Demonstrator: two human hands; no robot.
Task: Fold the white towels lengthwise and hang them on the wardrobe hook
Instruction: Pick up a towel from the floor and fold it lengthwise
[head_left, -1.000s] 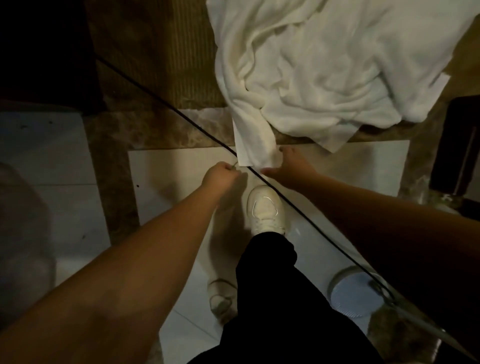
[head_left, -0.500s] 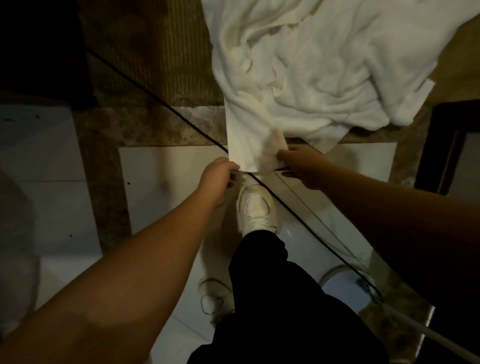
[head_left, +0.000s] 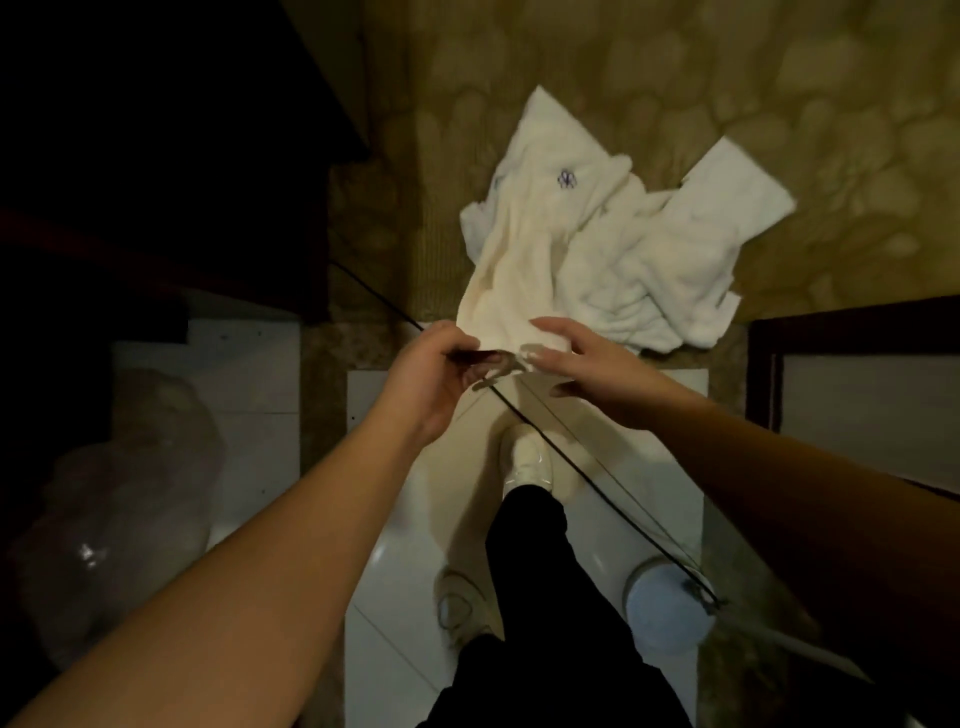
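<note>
The near edge of the crumpled white terry towel (head_left: 545, 244) is hidden behind the left hand (head_left: 431, 371) and the right hand (head_left: 582, 366), so the grip on it cannot be made out. The small dark embroidered logo (head_left: 567, 178) on the cloth is too blurred to read. At the far left, a dark piece of furniture (head_left: 156, 156) is lost in shadow, and both forearms are cut off by the near edge.

Both hands, left hand (head_left: 434, 371) and right hand (head_left: 582, 364), pinch the near edge of a crumpled white towel (head_left: 597, 249) lying on patterned carpet (head_left: 779, 78).
</note>
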